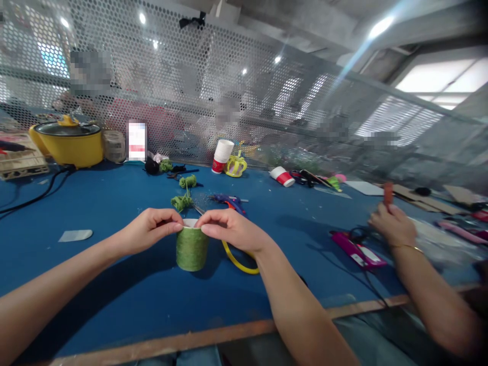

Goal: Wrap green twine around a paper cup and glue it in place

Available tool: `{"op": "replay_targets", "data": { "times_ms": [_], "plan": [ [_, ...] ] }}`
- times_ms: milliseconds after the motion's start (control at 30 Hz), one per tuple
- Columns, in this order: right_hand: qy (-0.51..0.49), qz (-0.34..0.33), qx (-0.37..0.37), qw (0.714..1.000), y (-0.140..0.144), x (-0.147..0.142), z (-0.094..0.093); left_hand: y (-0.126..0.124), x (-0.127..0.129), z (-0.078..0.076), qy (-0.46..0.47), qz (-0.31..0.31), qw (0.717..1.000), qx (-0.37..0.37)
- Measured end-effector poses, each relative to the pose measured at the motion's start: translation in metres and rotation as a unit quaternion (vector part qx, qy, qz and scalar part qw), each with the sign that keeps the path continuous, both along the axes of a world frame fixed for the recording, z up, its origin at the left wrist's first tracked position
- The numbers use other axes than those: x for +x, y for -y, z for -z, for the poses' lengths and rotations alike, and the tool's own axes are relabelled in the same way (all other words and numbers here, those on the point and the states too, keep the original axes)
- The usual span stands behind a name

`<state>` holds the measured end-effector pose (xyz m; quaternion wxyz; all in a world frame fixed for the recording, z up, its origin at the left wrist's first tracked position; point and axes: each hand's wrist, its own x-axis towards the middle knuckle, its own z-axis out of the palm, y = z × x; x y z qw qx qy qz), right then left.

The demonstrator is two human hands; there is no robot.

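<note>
A paper cup wrapped in green cord [192,248] stands upright on the blue table [114,213]. My left hand [152,229] pinches the cup's rim from the left. My right hand [229,229] pinches the same rim from the right, thumb and fingers pressed on the top edge of the cord. A yellow hoop [238,262] lies on the table just under my right wrist. Loose bundles of green cord [182,201] lie right behind the cup.
Another person's hand [391,223] at the right holds a brown stick near a pink tool [358,251] with a cable. A blue glue gun [229,201], paper cups [221,155], a yellow cooker [70,142] and a perforated metal screen [247,91] stand behind.
</note>
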<state>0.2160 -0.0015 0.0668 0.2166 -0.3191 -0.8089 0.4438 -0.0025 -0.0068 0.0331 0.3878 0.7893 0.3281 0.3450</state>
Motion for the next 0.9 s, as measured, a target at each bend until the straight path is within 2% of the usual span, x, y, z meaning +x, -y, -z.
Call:
{"op": "replay_targets", "data": {
  "times_ms": [267, 667, 900],
  "plan": [
    [0.010, 0.009, 0.019, 1.000, -0.0009, -0.0034, 0.0022, 0.0039, 0.0016, -0.0022, -0.009, 0.003, 1.000, 0.002],
    [0.031, 0.016, 0.026, 0.999, -0.0009, -0.0034, 0.0015, 0.0019, 0.0003, 0.0040, 0.012, -0.046, 0.998, -0.033],
    [0.034, 0.034, 0.034, 0.998, 0.0013, -0.0029, -0.0007, 0.0038, 0.0011, 0.0037, 0.009, -0.044, 0.998, -0.050]
  ]
}}
